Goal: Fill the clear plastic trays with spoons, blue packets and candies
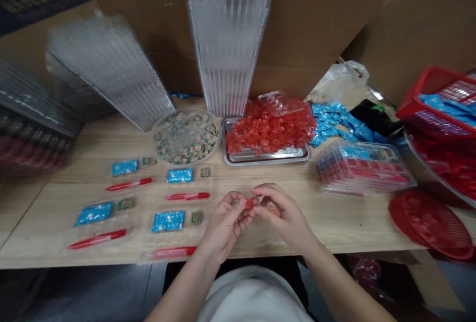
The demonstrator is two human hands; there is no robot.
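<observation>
2 bare hands were recorded above the near edge of a pale wooden table [345,225]. A small translucent red candy [250,203] was located between the left hand [224,225] and the right hand [285,215], slightly nearer the left. Its long axis could not be determined, as the piece was partly hidden by the fingers. The left fingers [240,203] were curled inward and closed against the candy, and the right fingertips [258,194] were pressed to it from the opposite side, so that a pinch between both hands was indicated. A 2nd orange-red piece [274,211] was partly visible beneath the right fingers; its contact with them could not be confirmed.

A rectangular steel tray [266,160] heaped with red candies lay beyond the hands. A round clear plastic tray [186,114] of striped wrapped sweets stood to its left. In front of these, 6 blue foil packets [179,175] and 5 red plastic sticks [187,196] were set out in rows on the table. A red plastic basket [435,96] was observed at the far right.
</observation>
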